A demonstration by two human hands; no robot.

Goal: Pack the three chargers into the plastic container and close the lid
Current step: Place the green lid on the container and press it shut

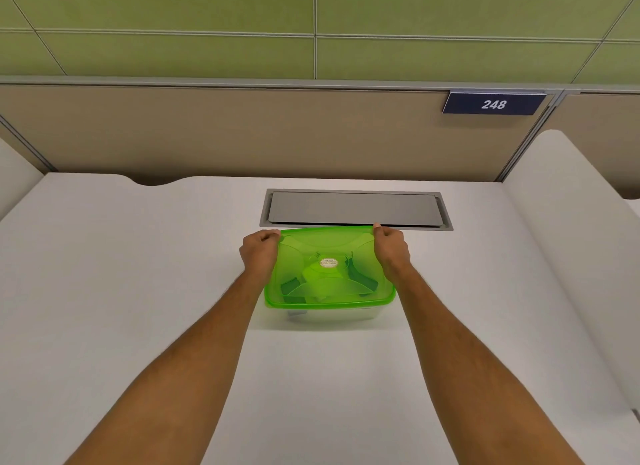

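Two bare forearms, nearest the camera, reach forward across the white worktop (138, 274) to the plastic container (332, 312), which stands just before the grey cable hatch (353, 208) set in the worktop. The green translucent lid (329, 253) lies over the container; its near edge appears seated on the clear body. The left hand (260, 253) is curled closed on the far-left corner of the lid. The right hand (390, 248) is curled closed on the far-right corner. Dark shapes visible through the lid are judged to be the chargers (360, 277); their count cannot be confirmed. No charger lies on the worktop. Packing appears complete. Remaining: press the far corners down until the lid seals all round
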